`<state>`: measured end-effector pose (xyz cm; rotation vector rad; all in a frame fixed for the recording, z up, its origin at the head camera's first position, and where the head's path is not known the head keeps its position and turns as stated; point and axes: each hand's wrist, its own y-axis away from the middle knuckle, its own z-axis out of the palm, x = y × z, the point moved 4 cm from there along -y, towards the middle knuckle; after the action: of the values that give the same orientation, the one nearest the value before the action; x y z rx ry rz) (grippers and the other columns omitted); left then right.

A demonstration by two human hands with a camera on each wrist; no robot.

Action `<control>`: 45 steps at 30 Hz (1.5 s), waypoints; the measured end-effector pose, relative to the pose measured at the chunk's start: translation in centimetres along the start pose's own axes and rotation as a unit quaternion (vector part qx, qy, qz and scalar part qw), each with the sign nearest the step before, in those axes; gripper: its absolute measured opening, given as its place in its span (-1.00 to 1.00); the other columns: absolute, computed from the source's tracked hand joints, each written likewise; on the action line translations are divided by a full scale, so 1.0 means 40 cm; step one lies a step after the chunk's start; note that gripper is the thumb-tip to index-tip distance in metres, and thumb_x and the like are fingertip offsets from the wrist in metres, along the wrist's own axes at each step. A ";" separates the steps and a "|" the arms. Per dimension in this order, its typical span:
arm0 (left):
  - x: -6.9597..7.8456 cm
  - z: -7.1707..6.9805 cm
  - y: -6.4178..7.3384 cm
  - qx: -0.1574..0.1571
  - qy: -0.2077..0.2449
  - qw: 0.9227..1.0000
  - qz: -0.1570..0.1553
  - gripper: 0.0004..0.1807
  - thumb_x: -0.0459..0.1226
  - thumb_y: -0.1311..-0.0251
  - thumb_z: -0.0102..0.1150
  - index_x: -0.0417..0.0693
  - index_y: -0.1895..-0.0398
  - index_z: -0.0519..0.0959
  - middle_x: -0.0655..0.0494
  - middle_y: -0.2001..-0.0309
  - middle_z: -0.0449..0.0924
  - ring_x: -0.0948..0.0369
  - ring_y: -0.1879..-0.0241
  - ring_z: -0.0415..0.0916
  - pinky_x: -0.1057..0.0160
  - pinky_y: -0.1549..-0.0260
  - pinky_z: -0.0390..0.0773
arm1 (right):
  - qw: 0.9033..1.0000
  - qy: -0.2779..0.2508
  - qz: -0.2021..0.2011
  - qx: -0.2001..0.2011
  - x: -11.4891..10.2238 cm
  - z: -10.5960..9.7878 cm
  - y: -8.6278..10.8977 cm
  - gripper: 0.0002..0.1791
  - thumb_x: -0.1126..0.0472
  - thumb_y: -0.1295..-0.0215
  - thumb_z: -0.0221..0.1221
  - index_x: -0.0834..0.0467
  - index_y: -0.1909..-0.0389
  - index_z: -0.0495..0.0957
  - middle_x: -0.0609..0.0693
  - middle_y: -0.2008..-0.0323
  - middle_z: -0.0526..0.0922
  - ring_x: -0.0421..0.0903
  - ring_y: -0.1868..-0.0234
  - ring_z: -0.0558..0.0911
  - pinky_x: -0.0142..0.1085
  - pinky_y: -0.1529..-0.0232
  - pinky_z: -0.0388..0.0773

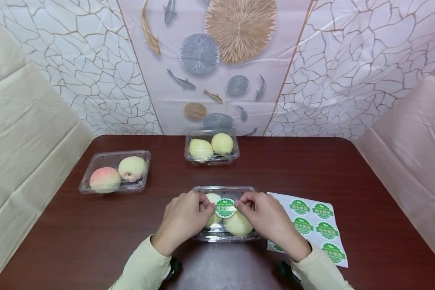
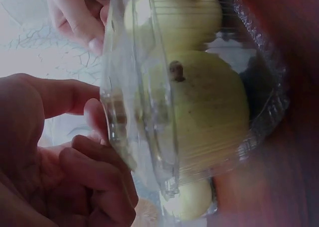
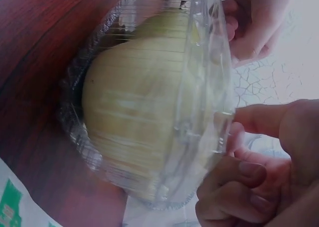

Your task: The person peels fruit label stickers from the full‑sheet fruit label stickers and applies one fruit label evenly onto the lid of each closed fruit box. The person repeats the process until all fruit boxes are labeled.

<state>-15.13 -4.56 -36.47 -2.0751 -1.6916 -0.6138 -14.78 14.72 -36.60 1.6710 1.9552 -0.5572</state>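
Observation:
A round green-and-white sticker (image 1: 225, 208) lies at the lid of a clear plastic clamshell box (image 1: 224, 237) with pale yellow-green fruits (image 1: 238, 224) inside. My left hand (image 1: 183, 217) pinches the sticker's left edge between thumb and forefinger. At the opposite edge, my right hand (image 1: 270, 215) pinches it too, its other fingers curled in. Both wrist views show the fingertips up against the top of the lid, and the box looks closed. How much of the sticker touches the plastic cannot be seen.
Beside my right forearm lies a white sheet (image 1: 311, 215) of several matching green stickers, partly covered by that arm. Another clear box (image 1: 212, 159) with two yellowish fruits stands at the table's back edge. On the left, a third box (image 1: 145, 187) holds two peaches (image 1: 105, 179).

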 end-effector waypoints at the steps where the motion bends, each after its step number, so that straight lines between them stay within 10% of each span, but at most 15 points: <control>1: 0.001 0.003 0.001 0.002 0.001 1.000 0.000 -0.80 -0.16 -0.17 0.20 0.23 0.61 0.59 0.38 0.72 0.40 0.29 0.68 0.37 0.24 0.66 0.35 | 1.000 0.004 -0.001 0.001 0.002 -0.002 0.002 -0.88 0.07 -0.35 0.25 -0.07 0.39 0.69 -0.20 0.64 0.48 -0.21 0.64 0.37 -0.31 0.59 0.28; 11: 0.001 0.011 0.020 0.060 -0.035 0.998 -0.007 -0.74 -0.12 -0.21 0.19 0.24 0.65 0.50 0.37 0.74 0.34 0.27 0.69 0.35 0.23 0.68 0.32 | 1.000 -0.001 -0.029 0.006 -0.003 0.008 0.004 -0.91 0.08 -0.32 0.28 -0.06 0.38 0.69 -0.26 0.63 0.50 -0.27 0.65 0.37 -0.36 0.60 0.29; 29: -0.003 0.000 0.015 0.060 -0.045 0.996 0.055 -0.82 -0.14 -0.27 0.20 0.14 0.51 0.51 0.34 0.76 0.28 0.25 0.73 0.31 0.24 0.70 0.33 | 0.999 -0.034 0.006 0.018 0.034 -0.023 0.010 -0.93 0.11 -0.33 0.27 -0.04 0.32 0.71 -0.18 0.57 0.56 -0.20 0.59 0.39 -0.34 0.57 0.32; 38: -0.057 -0.020 0.046 0.085 0.115 0.990 0.004 -0.69 -0.04 -0.27 0.29 0.15 -0.02 0.55 0.25 0.07 0.56 0.25 0.18 0.52 0.16 0.19 0.55 | 0.993 -0.102 0.039 0.048 0.108 -0.059 0.051 -0.85 0.09 -0.41 0.20 0.04 0.10 0.60 -0.07 0.31 0.62 -0.12 0.27 0.56 -0.29 0.40 0.48; 45: -0.097 0.024 0.124 0.041 0.299 0.950 -0.078 -0.22 -0.11 -0.25 0.33 0.08 -0.48 0.18 -0.15 -0.46 0.16 -0.14 -0.39 0.24 -0.04 -0.23 0.43 | 0.971 -0.236 0.032 0.031 0.112 0.000 0.078 -0.49 0.10 -0.39 0.23 0.12 -0.29 0.36 0.12 -0.27 0.46 0.11 -0.29 0.48 -0.05 -0.17 0.52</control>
<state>-10.85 -8.13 -39.57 -1.4892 -1.4871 -1.0721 -12.23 18.71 -39.29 1.4631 1.5467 -0.9048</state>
